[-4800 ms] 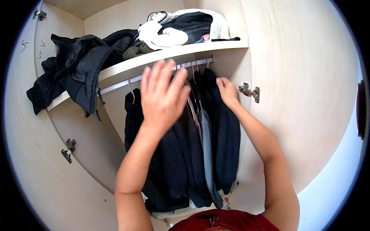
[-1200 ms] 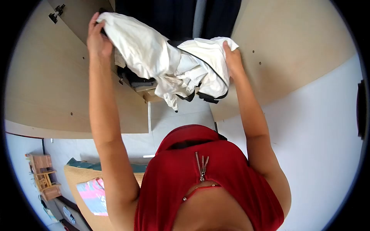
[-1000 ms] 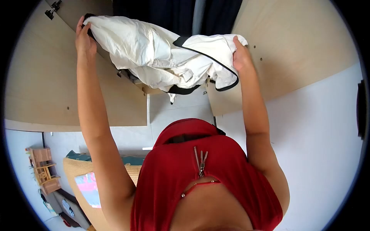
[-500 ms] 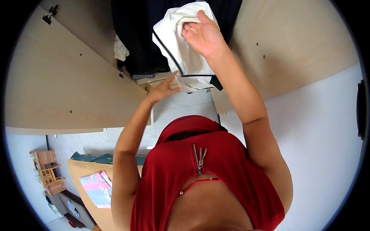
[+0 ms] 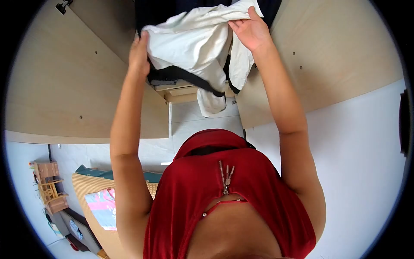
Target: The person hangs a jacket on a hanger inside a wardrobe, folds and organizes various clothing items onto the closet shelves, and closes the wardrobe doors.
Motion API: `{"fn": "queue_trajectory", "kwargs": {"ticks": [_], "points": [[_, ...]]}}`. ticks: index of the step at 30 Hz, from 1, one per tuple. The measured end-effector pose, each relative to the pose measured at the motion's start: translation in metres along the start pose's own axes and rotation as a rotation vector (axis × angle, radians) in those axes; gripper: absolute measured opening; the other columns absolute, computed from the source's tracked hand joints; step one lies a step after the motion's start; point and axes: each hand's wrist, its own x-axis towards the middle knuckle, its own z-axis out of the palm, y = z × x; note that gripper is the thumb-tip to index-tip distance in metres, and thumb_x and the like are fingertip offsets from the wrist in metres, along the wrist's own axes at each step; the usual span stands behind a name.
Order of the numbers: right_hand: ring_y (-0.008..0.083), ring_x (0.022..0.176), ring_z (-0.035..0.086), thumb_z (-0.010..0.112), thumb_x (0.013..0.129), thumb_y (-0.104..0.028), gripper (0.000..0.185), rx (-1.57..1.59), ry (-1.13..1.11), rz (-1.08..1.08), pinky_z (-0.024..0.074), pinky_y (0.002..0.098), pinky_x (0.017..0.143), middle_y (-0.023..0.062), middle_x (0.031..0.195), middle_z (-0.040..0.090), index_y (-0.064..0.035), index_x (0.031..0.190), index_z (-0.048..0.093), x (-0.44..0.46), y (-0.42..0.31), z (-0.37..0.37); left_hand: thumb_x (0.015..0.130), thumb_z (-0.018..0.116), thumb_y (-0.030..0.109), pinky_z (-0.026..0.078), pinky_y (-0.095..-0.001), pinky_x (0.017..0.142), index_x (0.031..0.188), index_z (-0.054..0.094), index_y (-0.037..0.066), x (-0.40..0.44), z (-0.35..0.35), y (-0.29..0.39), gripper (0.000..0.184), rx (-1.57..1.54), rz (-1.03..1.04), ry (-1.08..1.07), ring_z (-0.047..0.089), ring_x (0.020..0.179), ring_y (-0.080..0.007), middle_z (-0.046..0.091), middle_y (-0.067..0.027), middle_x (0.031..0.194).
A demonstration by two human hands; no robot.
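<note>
A white garment with black trim (image 5: 189, 47) is stretched between my hands in front of the wardrobe. My left hand (image 5: 139, 56) is closed on its left edge, with the thumb up. At the upper right, my right hand (image 5: 251, 33) grips the cloth between thumb and fingers, palm toward me. A black band runs along the lower edge of the fabric. Narrower white parts with dark ends hang down below and at the right, like sleeves, though the garment's exact kind cannot be made out.
Wooden wardrobe doors stand at the left (image 5: 86, 82) and right (image 5: 332, 56). Dark clothes (image 5: 164, 11) hang behind the garment. A folded grey cloth (image 5: 164, 82) lies low inside. Behind me on the left are a bed with a woven mat (image 5: 86, 183) and a wooden shelf (image 5: 49, 185).
My left hand has risen leftward and taken hold of the garment's edge. My right hand has moved right, and the bunched white cloth is now spread wide between both hands.
</note>
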Motion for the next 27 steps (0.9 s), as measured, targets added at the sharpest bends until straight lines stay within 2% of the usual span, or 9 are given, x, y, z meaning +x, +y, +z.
{"fn": "queue_trajectory", "kwargs": {"ticks": [3,7,10,13,16,19,22,24,27], "points": [[0.0311,0.129,0.042,0.045,0.101,-0.031,0.045,-0.152,0.067,0.045,0.0307,0.0474,0.113,0.0174,0.134,0.045,0.0025,0.131,0.039,-0.012,0.001,0.005,0.096,0.058,0.030,0.048,-0.0307,0.087,0.119,0.057,0.001,0.003,0.006,0.042,0.037,0.052,0.097,0.071,0.061,0.098,-0.0167,0.065,-0.0076,0.109],[0.0303,0.124,0.048,0.047,0.101,-0.029,0.042,-0.281,0.077,0.093,0.0377,0.0451,0.109,0.0179,0.130,0.049,0.0028,0.128,0.043,-0.011,0.003,-0.011,0.093,0.063,0.031,0.048,-0.0292,0.082,0.112,0.063,0.004,0.021,-0.003,0.070,0.032,0.093,0.227,-0.081,0.062,0.089,-0.0143,0.067,-0.0044,0.098],[0.0317,0.123,0.050,0.045,0.101,-0.031,0.043,-0.324,0.113,0.117,0.0370,0.0442,0.110,0.0200,0.127,0.052,0.0027,0.128,0.044,-0.012,0.003,-0.017,0.092,0.064,0.030,0.048,-0.0276,0.078,0.107,0.066,0.007,0.040,-0.016,0.076,0.028,0.146,0.275,-0.107,0.061,0.084,-0.0123,0.068,-0.0017,0.093],[0.0261,0.112,0.057,0.051,0.099,-0.034,0.043,-0.464,0.153,0.118,0.0418,0.0402,0.105,0.0157,0.121,0.057,0.0003,0.124,0.049,-0.016,0.003,-0.016,0.092,0.064,0.028,0.048,-0.0261,0.077,0.106,0.067,0.006,0.040,-0.020,0.081,0.026,0.128,0.311,-0.109,0.061,0.084,-0.0115,0.068,-0.0014,0.093],[0.0167,0.093,0.058,0.057,0.096,-0.034,0.036,-0.585,0.174,0.081,0.0474,0.0343,0.090,0.0079,0.104,0.061,-0.0035,0.115,0.056,-0.010,0.003,-0.026,0.093,0.064,0.027,0.048,-0.0260,0.078,0.108,0.066,0.004,0.029,-0.018,0.087,0.028,0.088,0.309,-0.117,0.061,0.085,-0.0120,0.067,-0.0026,0.096],[0.0122,0.084,0.054,0.060,0.094,-0.035,0.033,-0.576,0.166,0.069,0.0456,0.0302,0.087,0.0028,0.096,0.060,-0.0056,0.109,0.060,-0.013,0.004,-0.021,0.093,0.063,0.024,0.047,-0.0258,0.081,0.109,0.065,0.002,0.034,-0.026,0.080,0.027,0.057,0.318,-0.093,0.060,0.088,-0.0110,0.068,-0.0027,0.098],[0.0145,0.103,0.054,0.059,0.094,-0.037,0.037,-0.733,0.133,0.020,0.0405,0.0337,0.098,0.0022,0.110,0.062,-0.0076,0.117,0.059,-0.010,0.007,-0.019,0.093,0.063,0.023,0.046,-0.0254,0.083,0.109,0.065,0.002,0.037,-0.034,0.078,0.026,0.034,0.336,-0.006,0.060,0.090,-0.0107,0.067,-0.0022,0.100],[0.0139,0.107,0.052,0.058,0.095,-0.037,0.036,-0.793,0.047,-0.024,0.0370,0.0338,0.100,0.0010,0.112,0.062,-0.0081,0.116,0.061,-0.016,0.004,-0.011,0.093,0.063,0.023,0.045,-0.0259,0.087,0.110,0.065,0.002,0.033,-0.033,0.081,0.027,0.001,0.341,0.095,0.059,0.094,-0.0115,0.067,-0.0018,0.102],[0.0126,0.110,0.050,0.056,0.096,-0.037,0.035,-0.856,0.013,-0.071,0.0331,0.0339,0.101,0.0004,0.112,0.062,-0.0077,0.114,0.064,-0.016,0.006,-0.009,0.094,0.061,0.024,0.044,-0.0275,0.090,0.111,0.064,0.001,0.040,-0.046,0.082,0.028,0.009,0.345,0.075,0.059,0.098,-0.0132,0.066,-0.0032,0.106]]}}
